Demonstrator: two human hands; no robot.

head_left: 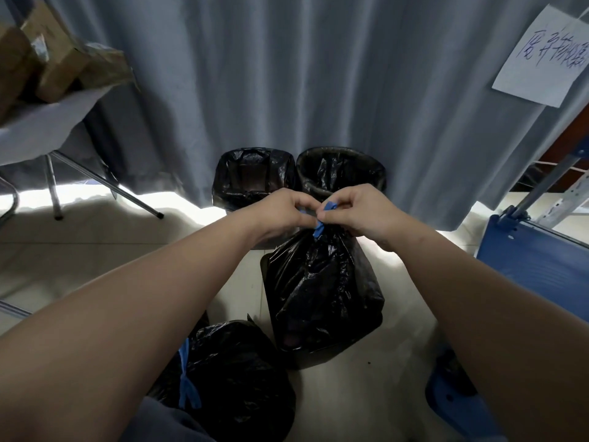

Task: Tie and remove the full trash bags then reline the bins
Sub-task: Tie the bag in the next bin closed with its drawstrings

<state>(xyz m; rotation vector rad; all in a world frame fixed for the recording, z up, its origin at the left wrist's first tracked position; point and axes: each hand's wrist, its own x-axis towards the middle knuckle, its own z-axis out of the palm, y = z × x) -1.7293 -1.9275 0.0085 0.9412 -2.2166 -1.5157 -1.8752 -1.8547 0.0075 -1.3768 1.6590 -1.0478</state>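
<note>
Grey-blue curtain (287,74) hangs in folds across the whole background, above a pale tiled floor (79,250). At the centre of the floor a full black trash bag (322,282) sits inside a dark bin (334,352), its neck gathered tight at the top. At lower left, just beside that bin, a second black bag (242,371) lies on the floor, closed with a blue tie (186,384). Against the curtain stand two more bins, touching side by side and lined with black bags: a square bin (223,186) on the left and a round bin (376,177) on the right. Two bare forearms reach in from below. The left hand (280,212) and right hand (360,215) meet over the gathered neck, fingers curled, each pinching part of the blue drawstring (318,231) wrapped around it.
</note>
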